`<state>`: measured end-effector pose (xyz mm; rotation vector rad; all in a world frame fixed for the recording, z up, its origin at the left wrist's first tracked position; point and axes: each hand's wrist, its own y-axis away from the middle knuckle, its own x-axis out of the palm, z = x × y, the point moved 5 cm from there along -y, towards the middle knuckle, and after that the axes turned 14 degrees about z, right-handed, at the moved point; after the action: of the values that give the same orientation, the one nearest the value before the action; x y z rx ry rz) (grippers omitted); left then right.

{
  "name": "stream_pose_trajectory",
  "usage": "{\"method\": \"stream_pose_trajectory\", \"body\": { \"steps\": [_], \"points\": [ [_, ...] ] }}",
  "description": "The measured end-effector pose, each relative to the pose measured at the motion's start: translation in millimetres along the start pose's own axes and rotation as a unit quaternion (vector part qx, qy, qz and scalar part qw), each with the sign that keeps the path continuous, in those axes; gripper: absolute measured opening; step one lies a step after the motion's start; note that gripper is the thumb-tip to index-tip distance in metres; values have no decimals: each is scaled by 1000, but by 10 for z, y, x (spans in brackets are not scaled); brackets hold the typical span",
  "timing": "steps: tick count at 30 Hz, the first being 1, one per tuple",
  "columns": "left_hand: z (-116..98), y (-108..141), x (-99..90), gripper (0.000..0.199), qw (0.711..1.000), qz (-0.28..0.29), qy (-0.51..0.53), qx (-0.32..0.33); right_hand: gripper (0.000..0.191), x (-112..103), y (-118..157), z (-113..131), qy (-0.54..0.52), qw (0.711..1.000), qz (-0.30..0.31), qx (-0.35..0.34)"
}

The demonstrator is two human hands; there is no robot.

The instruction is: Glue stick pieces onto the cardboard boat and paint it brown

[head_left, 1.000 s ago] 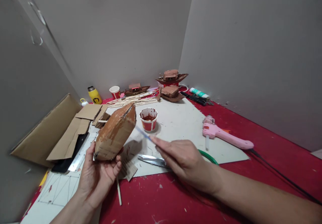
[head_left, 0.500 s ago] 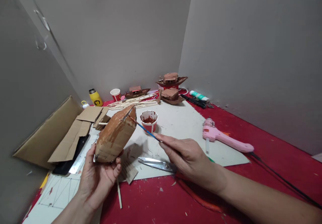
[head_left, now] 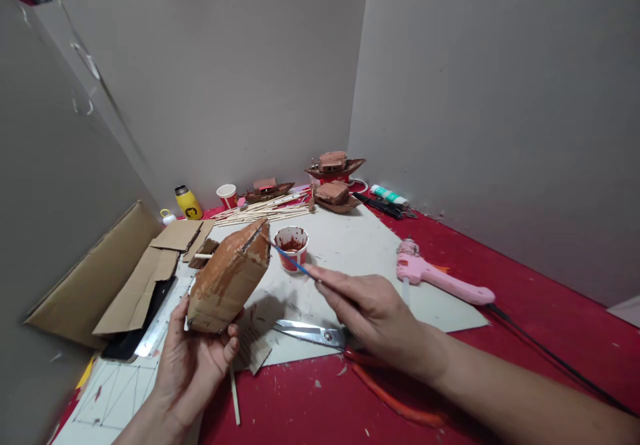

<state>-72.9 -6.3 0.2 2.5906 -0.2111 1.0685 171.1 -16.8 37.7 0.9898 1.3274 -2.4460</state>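
Cardboard hull [head_left: 229, 278] was up in the air over the table [head_left: 280, 405], tilted with its pointed end high, and the left hand [head_left: 193, 362] had it gripped around the bottom end. Brown paint covered the upper-left side pretty well, while the face next to it was mostly bare. Right hand [head_left: 375, 315] had a thin blue brush [head_left: 295, 265] pinched in the fingertips, tip up at the edge near the hull's point; honestly couldn't tell if it was touching. Paint cup [head_left: 302, 256] sat on the white board [head_left: 350, 245] just behind the brush, all splattered brown inside. Scissors [head_left: 313, 334] lay partly hidden below the right hand, and a pink glue gun [head_left: 445, 282] was off to the right. Further back: a bunch of sticks [head_left: 265, 213], three brown boats [head_left: 334, 195] and a yellow bottle [head_left: 188, 202]. Cardboard scraps [head_left: 135, 285] were piled along the left.
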Motion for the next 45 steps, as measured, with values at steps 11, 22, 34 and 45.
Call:
{"method": "stream_pose_trajectory", "body": {
  "steps": [11, 22, 34, 45],
  "points": [
    [-22, 3, -33, 35, 999, -23, -15, 19, 40, -178, -37, 9, -25, 999, -42, 12],
    [-52, -25, -49, 25, 998, -36, -5, 44, 39, -217, -45, -22, -26, 998, -40, 32],
    [-78, -7, -53, 22, 997, -52, -12, 57, 42, -173, -44, 83, -10, 999, -5, -38],
    [-74, -13, -45, 17, 993, -75, -32, 90, 38, -106, -12, 186, 21, 999, 16, -22]
  ]
}}
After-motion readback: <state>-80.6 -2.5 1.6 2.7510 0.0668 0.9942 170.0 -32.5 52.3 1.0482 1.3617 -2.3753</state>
